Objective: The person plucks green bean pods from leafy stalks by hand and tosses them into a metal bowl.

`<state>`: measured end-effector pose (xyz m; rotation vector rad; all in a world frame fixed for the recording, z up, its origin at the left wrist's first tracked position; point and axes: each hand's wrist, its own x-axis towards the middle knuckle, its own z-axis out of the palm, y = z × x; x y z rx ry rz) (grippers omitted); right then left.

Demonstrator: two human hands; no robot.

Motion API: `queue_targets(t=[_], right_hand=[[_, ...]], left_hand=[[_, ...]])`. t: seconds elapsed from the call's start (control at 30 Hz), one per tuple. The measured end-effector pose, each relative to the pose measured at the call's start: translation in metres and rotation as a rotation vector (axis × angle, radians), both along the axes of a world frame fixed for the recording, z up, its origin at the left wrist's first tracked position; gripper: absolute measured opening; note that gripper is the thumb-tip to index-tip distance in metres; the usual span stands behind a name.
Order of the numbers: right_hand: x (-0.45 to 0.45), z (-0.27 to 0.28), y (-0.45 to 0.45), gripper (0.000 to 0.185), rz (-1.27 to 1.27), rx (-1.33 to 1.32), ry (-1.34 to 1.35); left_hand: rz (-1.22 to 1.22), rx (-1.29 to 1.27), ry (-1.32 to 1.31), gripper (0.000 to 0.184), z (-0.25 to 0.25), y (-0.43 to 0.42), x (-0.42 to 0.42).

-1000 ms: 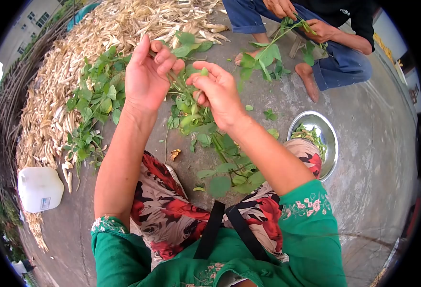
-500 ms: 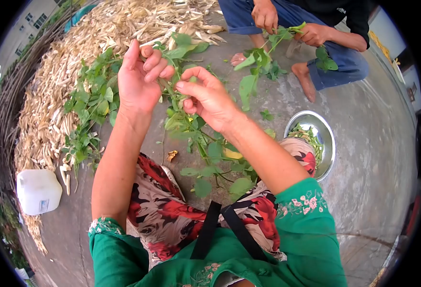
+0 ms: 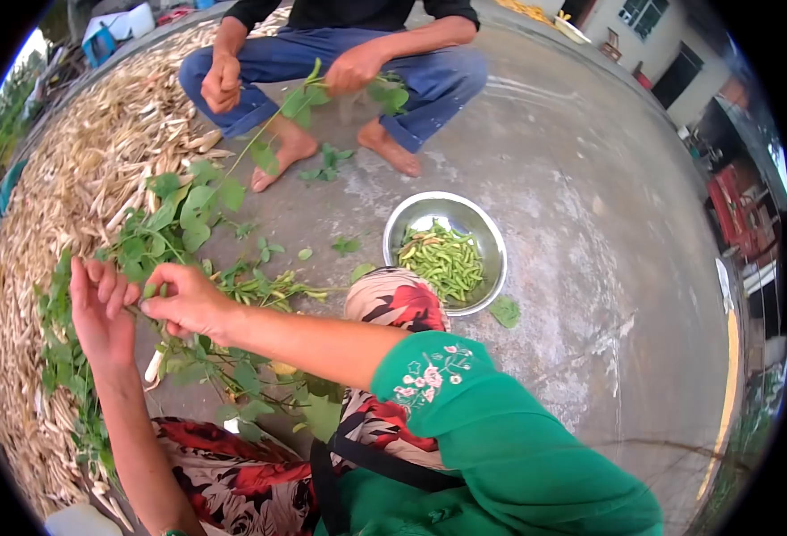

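Observation:
My left hand (image 3: 105,308) is raised at the left, fingers curled around the stem of a leafy bean plant (image 3: 246,375); its thumb points up, and the grip is partly hidden. Close beside it, my right hand (image 3: 188,302) pinches a green bean pod (image 3: 150,290) between thumb and fingers. The plant hangs below my hands, its leaves spreading over the ground and toward my lap. By my right knee stands a shiny metal bowl (image 3: 498,237) holding many green pods (image 3: 442,261), a few of them yellowish or brown.
Opposite squats a person (image 3: 340,54) in blue trousers, one hand (image 3: 356,67) on another bean stem (image 3: 273,116). Dry corn husks (image 3: 54,232) are heaped at the left. More bean plants (image 3: 174,219) and loose leaves (image 3: 346,244) lie on the concrete. A white container (image 3: 80,521) shows at the bottom left.
The view has swung right, bringing the whole bowl into sight. My hands stay close together at the plant. The other person's left and right hands are now farther apart.

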<state>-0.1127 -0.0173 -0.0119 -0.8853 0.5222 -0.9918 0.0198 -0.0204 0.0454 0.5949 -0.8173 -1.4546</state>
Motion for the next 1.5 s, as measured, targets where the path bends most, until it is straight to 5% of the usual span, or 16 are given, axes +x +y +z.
queue_targets(t=[0.13,0.2,0.53,0.67,0.77,0.83,0.93,1.27,1.33,1.37,1.4,1.5], right_hand=[[-0.002,0.001,0.002,0.019,-0.06,-0.073,0.061],[-0.001,-0.002,-0.003,0.018,-0.278,-0.526,0.365],[-0.024,0.021,-0.009,0.018,0.215,-0.564,0.892],[-0.023,0.016,-0.009,0.023,0.284,-0.599,0.816],[-0.019,0.022,-0.004,0.036,0.348,-0.597,0.927],[-0.017,0.014,-0.004,0.044,0.335,-0.84,1.016],[-0.015,0.016,-0.001,0.041,0.38,-0.849,1.153],[-0.004,0.038,0.023,0.031,0.002,-1.11,0.997],[-0.012,0.052,0.04,0.027,-0.025,-1.441,0.861],[-0.015,0.064,0.052,0.025,-0.06,-1.51,0.775],[-0.016,0.063,0.05,0.025,-0.05,-1.523,0.77],[-0.017,0.046,0.046,0.025,0.225,-0.652,0.63]], left_hand=[[-0.039,0.001,0.009,0.029,-0.001,-0.002,0.0],[0.024,0.104,0.021,0.027,0.003,0.005,-0.013],[0.006,0.192,-0.204,0.029,-0.016,-0.002,-0.004],[0.036,0.182,-0.223,0.028,-0.012,-0.001,-0.005],[0.036,0.154,-0.188,0.027,-0.014,-0.002,0.0],[0.019,0.162,-0.196,0.027,-0.015,-0.001,-0.002],[-0.011,0.163,-0.203,0.027,-0.014,-0.001,-0.005],[0.002,0.225,0.081,0.026,-0.001,-0.011,0.02],[0.47,0.263,-0.148,0.028,-0.01,-0.033,0.046],[0.464,0.234,-0.041,0.028,-0.017,-0.038,0.077],[0.451,0.194,0.054,0.029,-0.021,-0.04,0.097],[0.516,0.16,-0.031,0.028,-0.011,-0.025,0.071]])
